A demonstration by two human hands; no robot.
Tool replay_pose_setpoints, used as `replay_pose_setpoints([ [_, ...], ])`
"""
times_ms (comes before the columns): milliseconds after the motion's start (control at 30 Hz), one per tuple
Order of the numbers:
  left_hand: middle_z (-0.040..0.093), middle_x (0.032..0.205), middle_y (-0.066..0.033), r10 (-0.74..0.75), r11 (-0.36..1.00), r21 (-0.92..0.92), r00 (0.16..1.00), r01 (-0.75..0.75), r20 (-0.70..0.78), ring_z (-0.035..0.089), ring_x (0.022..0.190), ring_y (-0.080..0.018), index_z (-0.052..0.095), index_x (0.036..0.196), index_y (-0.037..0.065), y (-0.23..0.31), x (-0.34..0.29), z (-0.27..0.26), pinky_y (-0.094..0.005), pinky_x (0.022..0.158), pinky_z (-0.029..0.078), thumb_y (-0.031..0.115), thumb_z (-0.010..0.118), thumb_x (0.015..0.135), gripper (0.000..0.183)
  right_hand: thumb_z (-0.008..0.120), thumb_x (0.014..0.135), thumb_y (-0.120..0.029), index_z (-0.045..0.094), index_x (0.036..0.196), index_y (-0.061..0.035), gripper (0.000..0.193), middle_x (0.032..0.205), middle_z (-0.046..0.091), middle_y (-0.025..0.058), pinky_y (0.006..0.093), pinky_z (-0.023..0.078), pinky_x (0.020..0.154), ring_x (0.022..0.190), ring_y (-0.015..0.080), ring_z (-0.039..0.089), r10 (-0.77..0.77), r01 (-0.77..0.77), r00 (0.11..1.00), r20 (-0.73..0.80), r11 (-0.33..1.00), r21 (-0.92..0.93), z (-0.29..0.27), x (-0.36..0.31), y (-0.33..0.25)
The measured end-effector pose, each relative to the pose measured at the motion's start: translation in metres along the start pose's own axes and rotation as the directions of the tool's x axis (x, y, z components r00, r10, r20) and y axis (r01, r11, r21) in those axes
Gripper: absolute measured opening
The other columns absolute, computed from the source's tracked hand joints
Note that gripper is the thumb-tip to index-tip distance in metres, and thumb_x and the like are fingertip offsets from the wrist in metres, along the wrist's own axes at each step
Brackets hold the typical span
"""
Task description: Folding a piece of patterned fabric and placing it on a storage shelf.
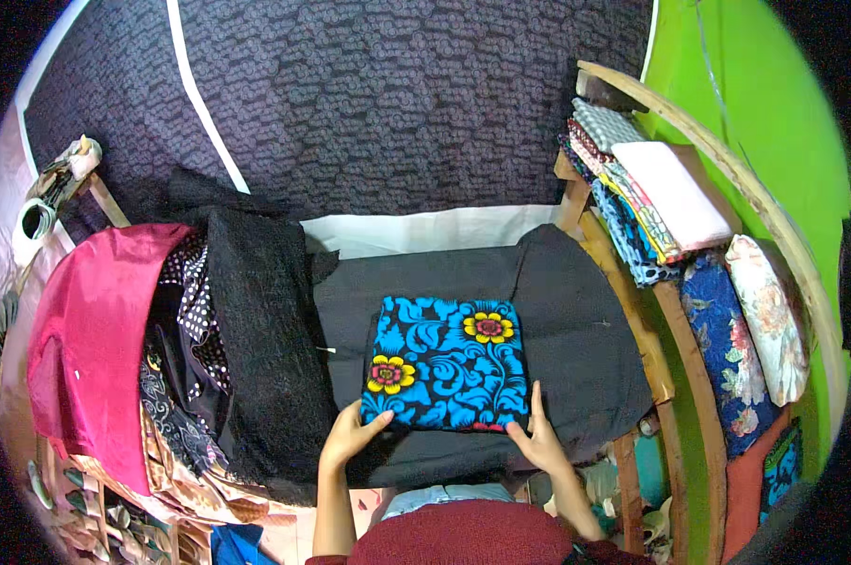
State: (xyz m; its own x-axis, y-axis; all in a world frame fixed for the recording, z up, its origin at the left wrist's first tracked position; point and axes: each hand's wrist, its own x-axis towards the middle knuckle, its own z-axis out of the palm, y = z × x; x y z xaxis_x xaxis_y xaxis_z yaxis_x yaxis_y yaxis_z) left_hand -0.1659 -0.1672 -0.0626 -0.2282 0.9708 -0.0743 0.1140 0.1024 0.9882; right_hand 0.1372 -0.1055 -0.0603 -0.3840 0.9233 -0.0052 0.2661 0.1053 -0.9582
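Note:
A folded cloth (pixel 444 367), black with bright blue leaf scrolls and yellow-and-red flowers, lies flat over a black-covered surface in front of me. My left hand (pixel 355 435) holds its near left corner, thumb on top and the other fingers mostly hidden at the edge. At the near right corner is my right hand (pixel 538 441), its thumb against the cloth and its fingers pointing up along the right side. Whether the cloth is lifted off the black cover (pixel 576 348) I cannot tell.
Pink fabric (pixel 100 348), polka-dot fabric (pixel 199 330) and black lacy fabric (pixel 265 348) drape over the left side. Folded cloths (pixel 675 198) are stacked on the wooden rack at right, beside a blue floral roll (pixel 727 348). Dark patterned fabric (pixel 397 104) hangs at the back.

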Motion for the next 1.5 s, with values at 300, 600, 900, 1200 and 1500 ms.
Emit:
replay_pose_setpoints([
  [300,0.063,0.089,-0.0114,0.093,0.978,0.204,0.975,-0.051,-0.202,0.059,0.079,-0.0137,0.053,0.105,-0.003,-0.006,0.006,0.022,-0.0283,0.072,0.046,0.020,0.071,0.070,0.046,0.059,0.082,-0.013,0.050,0.112,0.0053,0.037,0.081,0.061,0.0046,0.0210,0.043,0.067,0.074,0.0067,0.054,0.019,0.009,0.958,-0.287,0.995,0.096,0.013,0.026,0.020],
  [600,0.062,0.092,-0.0138,-0.029,0.968,0.245,0.995,0.053,-0.099,0.059,0.084,-0.0163,0.047,0.109,0.000,-0.011,-0.064,0.019,-0.0286,0.073,0.045,0.025,0.073,0.069,0.054,0.059,0.080,-0.011,0.049,0.106,0.0020,0.031,0.078,0.062,0.0067,0.0230,0.044,0.058,0.067,0.0069,0.055,0.156,-0.156,0.987,-0.040,0.988,0.005,-0.013,-0.024,0.007],
  [900,0.059,0.101,-0.0201,0.004,0.955,0.295,0.992,0.032,-0.124,0.059,0.093,-0.0226,0.042,0.116,-0.005,0.009,-0.041,0.018,-0.0320,0.081,0.045,0.023,0.075,0.066,0.066,0.053,0.084,-0.032,0.049,0.108,-0.0015,0.039,0.074,0.062,0.0138,0.0340,0.044,0.062,0.064,0.0260,0.058,0.220,-0.236,0.972,-0.085,0.913,-0.333,-0.022,-0.007,0.006],
  [1200,0.059,0.095,-0.0262,0.113,0.858,0.510,0.943,0.067,-0.314,0.058,0.091,-0.0352,0.046,0.108,-0.005,0.015,0.052,0.029,-0.0375,0.077,0.045,0.030,0.060,0.080,0.048,0.051,0.084,-0.035,0.041,0.120,0.0045,0.054,0.096,0.060,0.0230,0.0360,0.045,0.075,0.085,0.0329,0.060,0.045,-0.122,0.949,-0.312,0.965,-0.232,-0.011,0.085,0.024],
  [1500,0.044,0.058,-0.0008,0.165,0.984,0.129,0.893,-0.122,-0.418,0.038,0.056,-0.0067,0.051,0.077,-0.001,-0.017,0.087,0.018,-0.0256,0.051,0.035,0.025,0.046,0.090,0.030,0.058,0.081,-0.027,0.052,0.104,-0.0020,0.034,0.080,0.062,0.0200,0.0381,0.047,0.066,0.074,0.0340,0.061,-0.176,0.070,0.922,-0.345,0.952,-0.297,-0.009,0.122,-0.001],
])
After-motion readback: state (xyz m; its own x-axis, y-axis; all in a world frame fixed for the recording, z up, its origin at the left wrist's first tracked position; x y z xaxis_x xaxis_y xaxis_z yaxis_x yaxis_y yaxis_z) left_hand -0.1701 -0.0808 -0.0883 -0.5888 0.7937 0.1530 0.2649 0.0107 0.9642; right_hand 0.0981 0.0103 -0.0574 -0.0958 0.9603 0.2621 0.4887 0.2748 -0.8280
